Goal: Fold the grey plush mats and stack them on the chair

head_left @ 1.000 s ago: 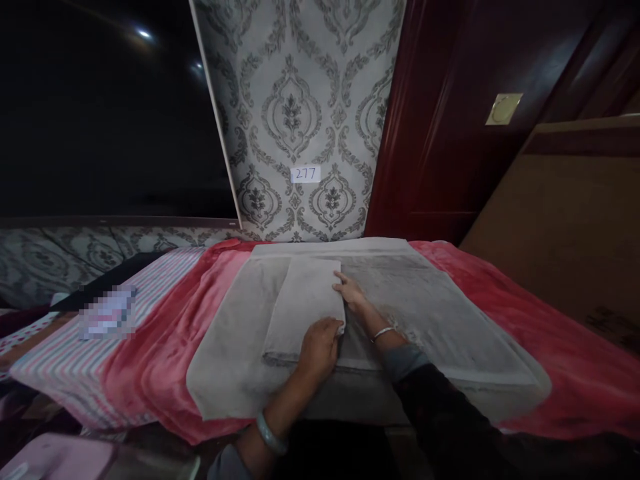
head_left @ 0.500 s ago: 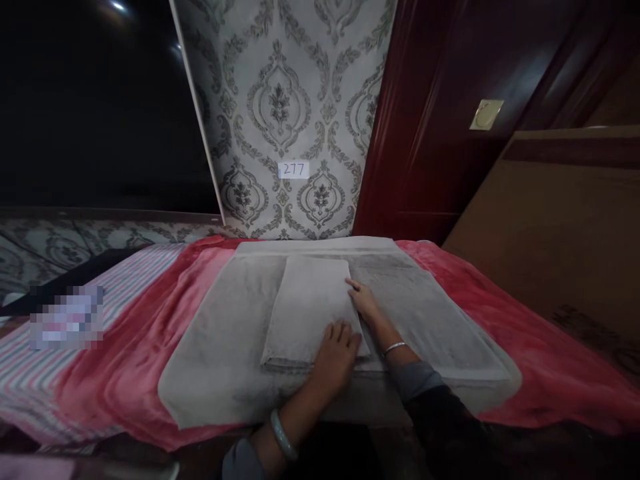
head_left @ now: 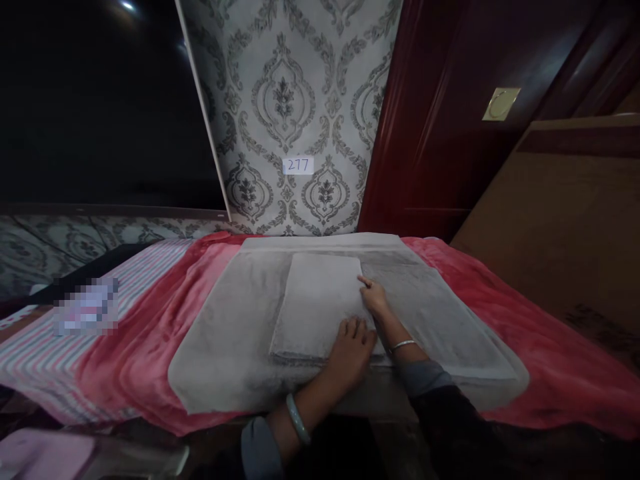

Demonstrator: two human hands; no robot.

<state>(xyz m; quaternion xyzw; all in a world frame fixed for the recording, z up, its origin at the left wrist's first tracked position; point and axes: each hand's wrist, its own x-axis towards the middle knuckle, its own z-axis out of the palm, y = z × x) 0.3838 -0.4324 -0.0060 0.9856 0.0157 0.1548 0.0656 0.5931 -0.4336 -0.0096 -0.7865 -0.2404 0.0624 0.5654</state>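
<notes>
A folded light grey plush cloth (head_left: 315, 300) lies as a narrow, layered rectangle on a larger spread grey plush cloth (head_left: 225, 333). My left hand (head_left: 353, 350) rests palm down on its near right corner, fingers flat and slightly apart. A pale bangle circles that wrist. At the upper right edge of the folded cloth is my right hand (head_left: 376, 300), its index finger stretched out along the edge. The other fingers of this hand bend downward and are partly hidden. A thin silver bracelet is on the right wrist.
Red plush fabric (head_left: 500, 313) lies beneath the grey cloth on both sides. Striped fabric (head_left: 40, 353) extends at left, with a blurred item (head_left: 87, 307) on it. A dark screen (head_left: 100, 120) and patterned wall (head_left: 285, 100) stand behind; a large cardboard box (head_left: 565, 220) leans at right.
The view has shifted slightly, so the scene sits a little further right and higher. Both hands keep nearly the same places on the folded cloth.
</notes>
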